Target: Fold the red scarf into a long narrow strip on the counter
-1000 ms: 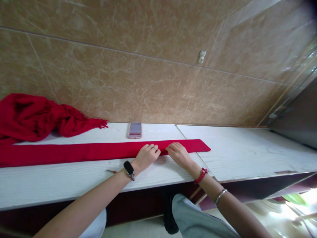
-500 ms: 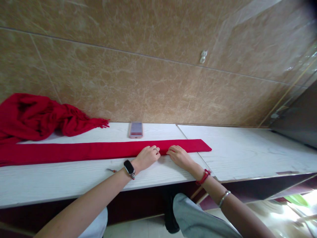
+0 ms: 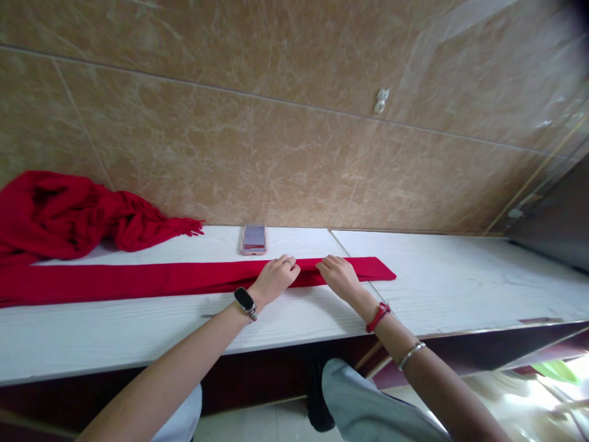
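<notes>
A long red scarf (image 3: 151, 280), folded into a narrow band, stretches along the white counter from the left edge to a slanted end on the right. My left hand (image 3: 276, 279) has its fingers closed on the near layer of the scarf, lifting it. Just to the right, my right hand (image 3: 338, 276) pinches the same layer. Between the hands the fabric is raised into a fold, and a dark gap shows below it. The fingertips are partly hidden by the cloth and the hands.
A second red cloth with fringe (image 3: 92, 215) lies bunched at the back left. Against the tiled wall (image 3: 221, 147) rests a phone (image 3: 254, 239). A small cat figure (image 3: 381, 100) is fixed on the wall. The white counter (image 3: 460, 276) runs right to a grey appliance-like surface (image 3: 552, 215).
Both hands have moved away from me, toward the scarf's far edge, raising its near layer. The gap under the fold has opened. The phone and the bunched cloth stay put.
</notes>
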`<state>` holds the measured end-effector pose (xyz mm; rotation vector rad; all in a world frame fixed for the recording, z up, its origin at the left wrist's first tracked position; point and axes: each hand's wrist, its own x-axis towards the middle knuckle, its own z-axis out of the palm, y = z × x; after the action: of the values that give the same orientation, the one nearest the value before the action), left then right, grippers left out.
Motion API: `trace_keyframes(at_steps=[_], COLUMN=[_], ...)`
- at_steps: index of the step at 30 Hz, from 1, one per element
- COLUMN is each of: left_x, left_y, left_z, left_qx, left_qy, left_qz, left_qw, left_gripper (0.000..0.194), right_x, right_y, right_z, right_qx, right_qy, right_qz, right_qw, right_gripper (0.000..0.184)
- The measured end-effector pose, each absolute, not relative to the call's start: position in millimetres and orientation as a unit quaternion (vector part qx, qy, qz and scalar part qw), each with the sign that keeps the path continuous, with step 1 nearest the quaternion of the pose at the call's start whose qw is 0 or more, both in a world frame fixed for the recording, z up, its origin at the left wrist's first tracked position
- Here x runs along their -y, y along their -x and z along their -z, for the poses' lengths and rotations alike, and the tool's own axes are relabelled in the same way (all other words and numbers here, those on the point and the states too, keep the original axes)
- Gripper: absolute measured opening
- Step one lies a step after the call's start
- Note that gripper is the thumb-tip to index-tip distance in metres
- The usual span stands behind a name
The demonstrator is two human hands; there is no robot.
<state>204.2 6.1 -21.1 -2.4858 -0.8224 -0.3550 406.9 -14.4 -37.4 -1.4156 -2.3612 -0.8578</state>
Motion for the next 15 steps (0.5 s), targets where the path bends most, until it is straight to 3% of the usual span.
trace_keyframes(at_steps=[3,7,15], left_x=[-10,-5,-4], left_y=[-202,-197,-193], left_z=[18,26,28], left_qx=[0.282,0.202,0.228], left_qy=[0.919,0.953,0.958], left_qz=[0.132,0.078,0.074], left_qw=[0.242,0.212,0.156], left_gripper=[0.013,0.01,0.016], right_x=[13,17,26], right_y=[-409,-414,-419], right_z=[37,49,54], right_qx=[0.811,0.868,0.875], right_qy=[0.468,0.397,0.422], right_qz=[0.321,0.286,0.214], right_qw=[0.14,0.087,0.102], right_gripper=[0.026,0.024,0.019])
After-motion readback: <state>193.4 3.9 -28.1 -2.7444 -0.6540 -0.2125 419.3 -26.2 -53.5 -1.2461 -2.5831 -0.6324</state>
